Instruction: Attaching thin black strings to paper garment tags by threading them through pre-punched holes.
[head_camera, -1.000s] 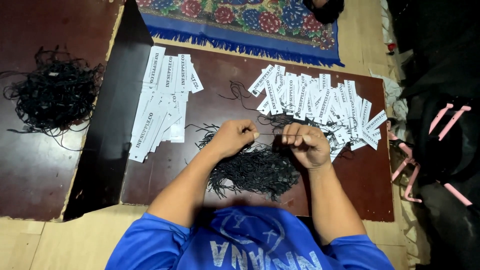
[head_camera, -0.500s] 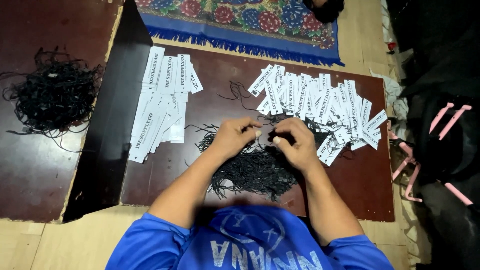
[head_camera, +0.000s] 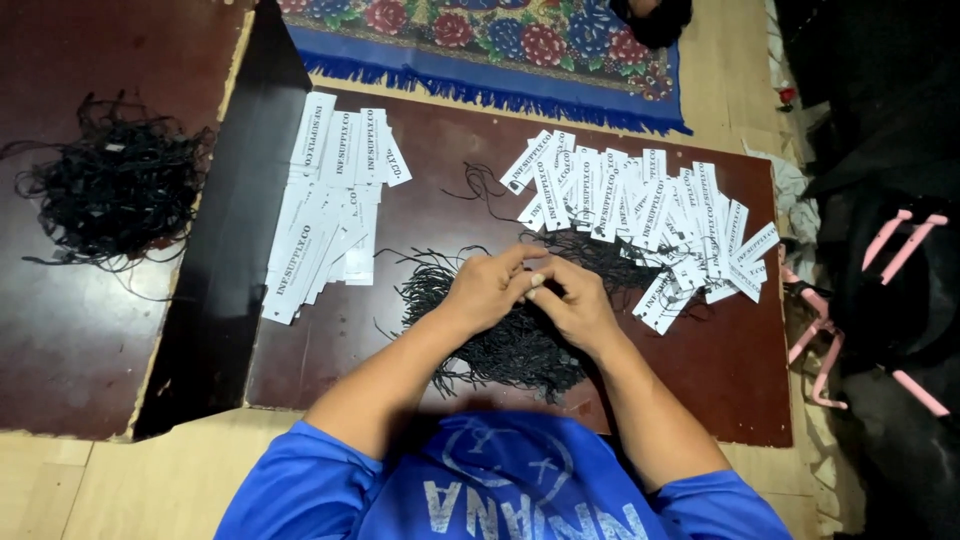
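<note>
Head view: left hand (head_camera: 487, 290) and right hand (head_camera: 575, 305) meet fingertip to fingertip over the black string pile (head_camera: 500, 335) on the dark counter (head_camera: 720, 370) — both grips pinched shut, what they pinch too small to tell. Strands run mostly away from the person — white tags (head_camera: 650, 215) fan out just beyond.

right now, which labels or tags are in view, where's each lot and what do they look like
Left tag stack: long white paper strips with dark print, overlapped on the board's left part.
Right tag spread: the same white strips, fanned along the board's upper right, some with black strings.
No packages, signs or screens.
</note>
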